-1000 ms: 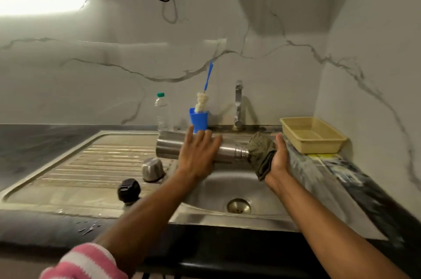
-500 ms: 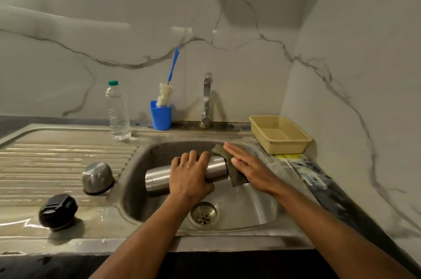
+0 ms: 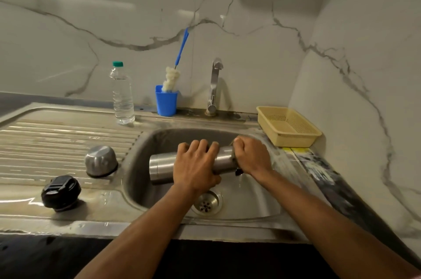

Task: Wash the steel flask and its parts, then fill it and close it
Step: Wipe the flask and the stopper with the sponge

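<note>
The steel flask [image 3: 163, 169] lies on its side over the sink [image 3: 145, 142] basin, mouth toward 3 o'clock. The left hand [image 3: 196, 169] wraps its middle; the right hand [image 3: 251, 157], flat on the cloth [image 3: 234, 155] half a second ago, now closes around it at the neck, so scrubbing is likely under way. At 9 o'clock on the drainboard [image 3: 57, 133] wait the steel cup [image 3: 100, 160] and black stopper [image 3: 60, 192], seemingly unwashed. The tap [image 3: 214, 83] at 12 o'clock shows no flow.

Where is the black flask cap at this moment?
In the head view, the black cap lies on the wet draining board, left of the sink basin, nearer the front edge than the steel cup.
</note>
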